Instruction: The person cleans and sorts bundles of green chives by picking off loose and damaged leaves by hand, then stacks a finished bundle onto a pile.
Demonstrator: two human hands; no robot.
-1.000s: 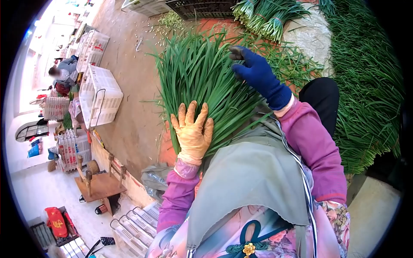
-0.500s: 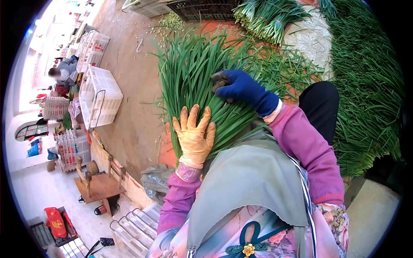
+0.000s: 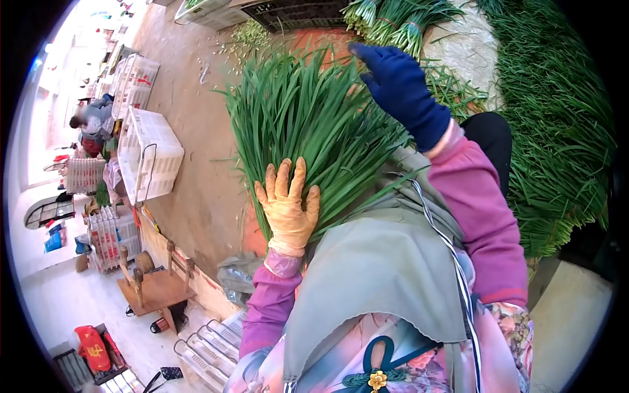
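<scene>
A thick bunch of garlic chives (image 3: 308,124) fans out in front of my lap, its green leaf tips pointing away from me. My left hand (image 3: 288,208), in a stained cream rubber glove, lies flat on the near left part of the bunch with its fingers spread. Above the bunch's right side is my right hand (image 3: 401,88), in a blue glove with dark fingertips. Its fingers are stretched out and nothing shows in them. A grey-green apron (image 3: 373,281) covers my lap below the leaves.
Tied chive bundles (image 3: 406,26) lie at the top, near a black crate (image 3: 295,14). A large heap of chives (image 3: 557,131) fills the right side. Left are a white basket (image 3: 154,157), an upturned wooden stool (image 3: 156,291) and a person (image 3: 97,121) farther off.
My right hand has lifted off the leaves, moving up and slightly right, its fingers now straighter. My left hand still rests on the bunch. The leaves lie more fanned out to the right.
</scene>
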